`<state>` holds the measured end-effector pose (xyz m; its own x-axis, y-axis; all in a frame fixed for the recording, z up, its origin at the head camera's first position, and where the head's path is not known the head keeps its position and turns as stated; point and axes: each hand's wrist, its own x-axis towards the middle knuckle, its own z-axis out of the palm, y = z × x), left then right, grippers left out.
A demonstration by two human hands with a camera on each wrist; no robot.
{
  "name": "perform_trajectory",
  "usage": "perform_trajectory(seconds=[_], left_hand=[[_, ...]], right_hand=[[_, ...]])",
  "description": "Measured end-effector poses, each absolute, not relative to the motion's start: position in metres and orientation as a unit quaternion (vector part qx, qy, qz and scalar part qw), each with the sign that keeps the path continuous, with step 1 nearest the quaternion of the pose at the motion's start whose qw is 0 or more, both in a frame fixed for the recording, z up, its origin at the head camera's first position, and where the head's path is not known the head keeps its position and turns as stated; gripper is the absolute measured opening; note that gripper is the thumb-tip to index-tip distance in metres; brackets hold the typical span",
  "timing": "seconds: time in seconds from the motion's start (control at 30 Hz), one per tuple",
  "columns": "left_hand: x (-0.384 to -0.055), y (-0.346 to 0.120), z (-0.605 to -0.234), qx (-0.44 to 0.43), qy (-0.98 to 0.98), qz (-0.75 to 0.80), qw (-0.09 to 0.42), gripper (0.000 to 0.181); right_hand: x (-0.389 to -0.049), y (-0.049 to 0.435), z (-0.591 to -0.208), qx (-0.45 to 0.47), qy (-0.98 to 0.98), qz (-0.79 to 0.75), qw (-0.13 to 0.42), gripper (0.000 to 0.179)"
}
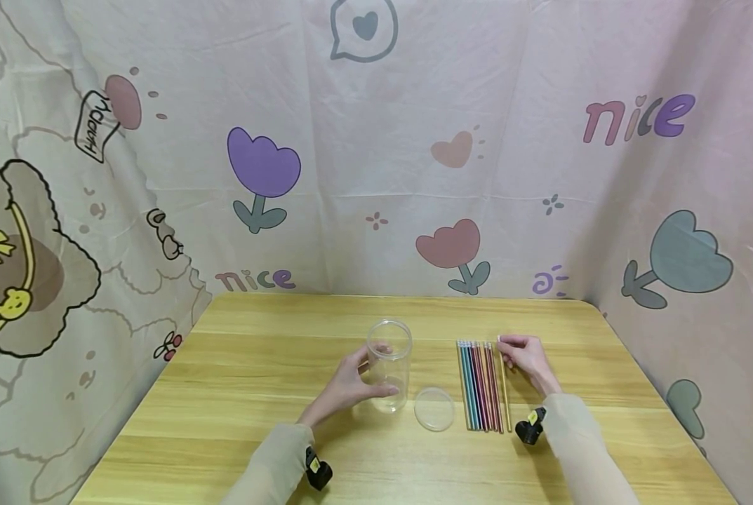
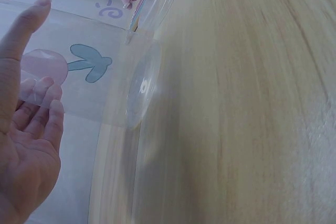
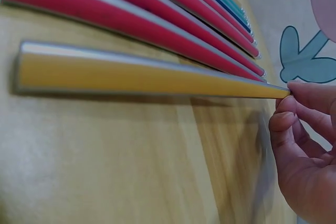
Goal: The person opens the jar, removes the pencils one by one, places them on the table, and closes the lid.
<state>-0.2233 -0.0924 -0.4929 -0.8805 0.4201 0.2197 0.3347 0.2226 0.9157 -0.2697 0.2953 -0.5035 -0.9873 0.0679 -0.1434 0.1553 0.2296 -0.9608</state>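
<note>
My left hand [image 1: 347,384] holds a clear plastic jar [image 1: 399,368] from its left side, thumb in front and fingers round the back. The jar's top is open, and its base shows in the left wrist view close over the table. Between thumb and fingertips, my right hand [image 3: 310,145] pinches the far end of a yellow pencil [image 3: 131,74]. That pencil lies just right of a row of pencils [image 1: 477,386] in teal, dark blue, red and other colours, side by side with their white-tipped ends away from me.
A clear round lid [image 1: 434,409] lies flat between the jar and the pencil row. Wood grain covers the tabletop [image 1: 224,393], and a printed curtain [image 1: 363,161] hangs behind its back edge and along both sides.
</note>
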Motion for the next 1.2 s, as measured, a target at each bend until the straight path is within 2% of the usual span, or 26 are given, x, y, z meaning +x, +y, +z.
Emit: perform_trajectory(seconds=[0.83,1.2], left_hand=[[-0.224,-0.094,-0.494,0.242,0.777,0.579,0.044,0.067],[-0.224,-0.093,-0.493,0.247,0.777,0.578,0.04,0.067]], right_hand=[[-0.271,0.293,-0.513,0.068,0.822,-0.564,0.033,0.037],[-0.271,0.286,-0.515,0.071,0.849,-0.523,-0.003,0.032]])
